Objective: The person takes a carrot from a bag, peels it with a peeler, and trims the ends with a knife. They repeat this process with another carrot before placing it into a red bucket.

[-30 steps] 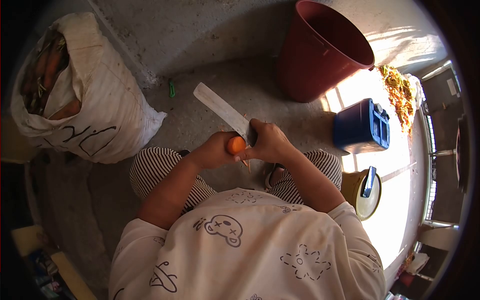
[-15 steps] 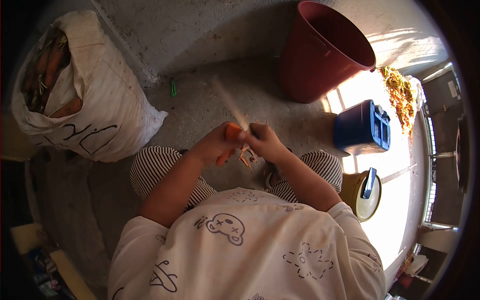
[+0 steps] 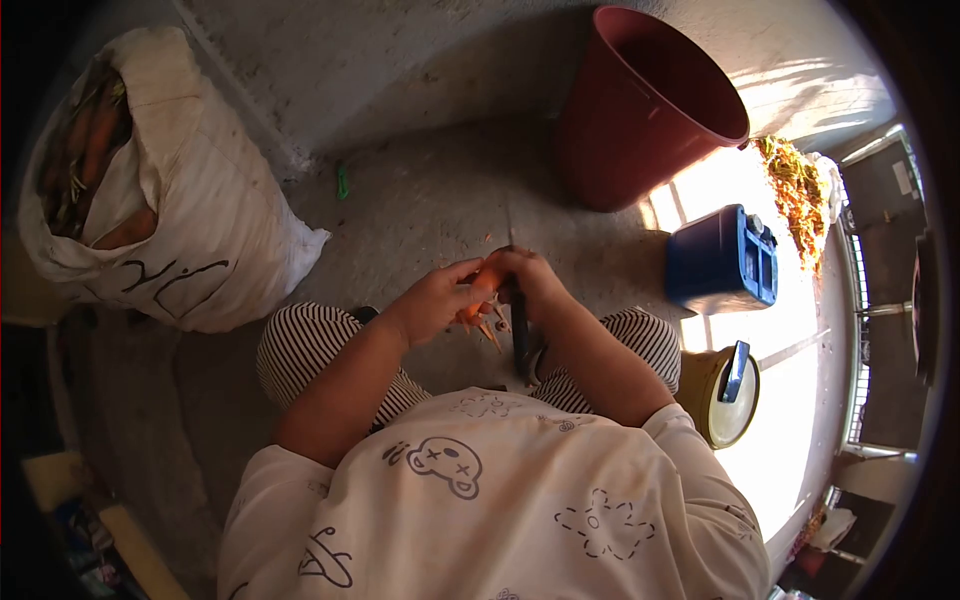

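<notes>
In the head view, my left hand is closed around an orange carrot in front of my knees. My right hand meets it at the carrot's far end, fingers curled. From under that hand a dark, long, narrow knife points down toward my body; its grip is hidden by the palm. Thin carrot peelings show just below the hands, near the floor. Fingers cover much of the carrot.
A white sack of carrots stands at left. To the right are a tall red bucket, a blue jerrycan, a lidded yellow-brown bucket and a heap of peelings. A small green object lies on the floor.
The blurred blade that pointed up and away from my right hand now points down toward me. Both hands have come together on the carrot, which has turned between them.
</notes>
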A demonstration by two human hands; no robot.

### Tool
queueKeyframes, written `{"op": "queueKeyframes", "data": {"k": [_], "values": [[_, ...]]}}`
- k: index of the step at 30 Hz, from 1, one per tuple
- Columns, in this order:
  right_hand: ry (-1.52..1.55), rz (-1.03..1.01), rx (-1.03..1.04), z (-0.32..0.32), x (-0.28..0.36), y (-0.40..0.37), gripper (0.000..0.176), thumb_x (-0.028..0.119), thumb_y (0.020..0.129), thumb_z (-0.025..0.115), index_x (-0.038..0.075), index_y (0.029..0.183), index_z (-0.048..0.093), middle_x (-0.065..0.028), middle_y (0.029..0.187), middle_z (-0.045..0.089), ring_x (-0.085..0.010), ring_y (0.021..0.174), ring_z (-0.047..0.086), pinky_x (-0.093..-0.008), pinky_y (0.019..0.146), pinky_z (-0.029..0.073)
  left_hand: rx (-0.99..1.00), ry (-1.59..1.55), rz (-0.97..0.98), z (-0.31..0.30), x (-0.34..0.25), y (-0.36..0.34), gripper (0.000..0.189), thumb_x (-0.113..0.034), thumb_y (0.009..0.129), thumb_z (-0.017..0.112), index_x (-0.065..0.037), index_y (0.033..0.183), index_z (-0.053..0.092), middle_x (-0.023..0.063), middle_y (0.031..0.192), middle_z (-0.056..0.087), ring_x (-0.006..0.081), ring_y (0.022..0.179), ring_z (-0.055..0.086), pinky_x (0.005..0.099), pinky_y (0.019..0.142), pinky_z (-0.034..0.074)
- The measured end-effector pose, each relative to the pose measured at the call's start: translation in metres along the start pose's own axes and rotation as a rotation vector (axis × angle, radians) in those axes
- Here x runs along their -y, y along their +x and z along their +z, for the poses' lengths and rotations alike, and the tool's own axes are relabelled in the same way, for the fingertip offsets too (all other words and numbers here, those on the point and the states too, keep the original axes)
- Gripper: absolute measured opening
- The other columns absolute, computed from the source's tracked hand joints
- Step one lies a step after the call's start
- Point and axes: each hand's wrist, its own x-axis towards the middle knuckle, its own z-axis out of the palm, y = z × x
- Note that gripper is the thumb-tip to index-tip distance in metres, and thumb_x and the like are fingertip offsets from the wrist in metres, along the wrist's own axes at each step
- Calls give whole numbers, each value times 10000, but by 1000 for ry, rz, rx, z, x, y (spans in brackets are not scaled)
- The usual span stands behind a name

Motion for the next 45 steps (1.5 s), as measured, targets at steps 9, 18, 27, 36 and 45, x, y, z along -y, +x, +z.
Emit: {"op": "queueKeyframes", "data": {"k": [9, 18, 27, 36, 45], "values": [[365, -800, -643, -96, 246, 45, 330, 269, 731, 602, -37, 756, 483, -70, 580, 477, -158, 512, 501, -280, 442, 406, -316, 410, 25, -58, 35, 13, 309, -59, 756, 555, 3, 1057, 514, 65, 937, 536, 133, 825, 537, 246, 730, 449], [-1224, -229, -422, -84, 42, 136, 792, 416, 516, 766, 1, 1058, 364, -198, 984, 536, -305, 911, 540, -339, 776, 456, -599, 432, 92, -135, 53, 31, 254, 22, 678, 586, -24, 920, 526, 56, 919, 538, 137, 849, 529, 227, 648, 435], [-1623, 13, 552, -47, -175, 205, 255, 111, 757, 466, 21, 993, 501, -190, 1070, 458, -331, 953, 508, -368, 800, 430, -725, 450, 40, -156, 34, 47, 212, -53, 720, 608, -15, 910, 522, 67, 899, 527, 132, 779, 556, 244, 622, 459], [-1864, 72, 816, -43, -239, 238, 301, 184, 827, 424, 62, 1079, 535, -131, 1303, 248, -295, 1079, 427, -369, 849, 414, -633, 227, 117, -163, 11, 55, 234, 68, 744, 536, -8, 964, 504, 48, 976, 481, 102, 854, 503, 222, 743, 443], [-1868, -228, 767, -81, -272, 246, 376, 213, 799, 455, 39, 1132, 431, -205, 1042, 503, -306, 835, 557, -380, 690, 467, -591, 204, 104, -161, 6, 60, 245, 89, 734, 530, 5, 963, 507, 57, 1029, 458, 116, 871, 509, 229, 758, 437]]}}
